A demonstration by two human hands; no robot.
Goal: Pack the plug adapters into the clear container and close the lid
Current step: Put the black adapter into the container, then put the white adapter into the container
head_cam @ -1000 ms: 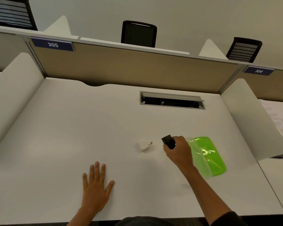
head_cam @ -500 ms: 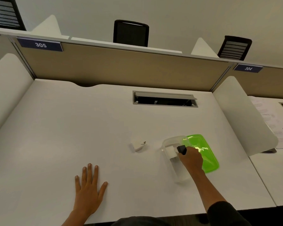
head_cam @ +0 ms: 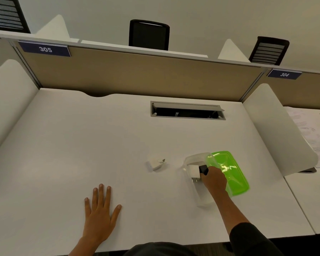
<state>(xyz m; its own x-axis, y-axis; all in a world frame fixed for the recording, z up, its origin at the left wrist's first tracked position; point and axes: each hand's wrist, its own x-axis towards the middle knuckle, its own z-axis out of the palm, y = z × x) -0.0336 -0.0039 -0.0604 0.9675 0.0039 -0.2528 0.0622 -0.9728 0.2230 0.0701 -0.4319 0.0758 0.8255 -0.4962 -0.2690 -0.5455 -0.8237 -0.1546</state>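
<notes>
The clear container (head_cam: 189,159) stands open on the white desk, its green lid (head_cam: 231,169) leaning against its right side. Inside lies a white plug adapter (head_cam: 194,171) with its prongs toward me. My right hand (head_cam: 213,179) reaches into the container, fingers closed on a black plug adapter (head_cam: 203,169) right beside the white one. Another white plug adapter (head_cam: 155,163) lies on the desk to the left of the container, prongs pointing right. My left hand (head_cam: 100,213) rests flat on the desk near the front edge, fingers spread, holding nothing.
A cable slot (head_cam: 187,112) is cut into the desk behind the container. White side dividers (head_cam: 277,135) and a tan back panel (head_cam: 137,76) bound the desk. Papers (head_cam: 310,133) lie on the neighbouring desk at the right.
My right hand carried the black adapter from left of the container into it, and now holds it low beside the white adapter inside. My left hand stayed flat on the desk.
</notes>
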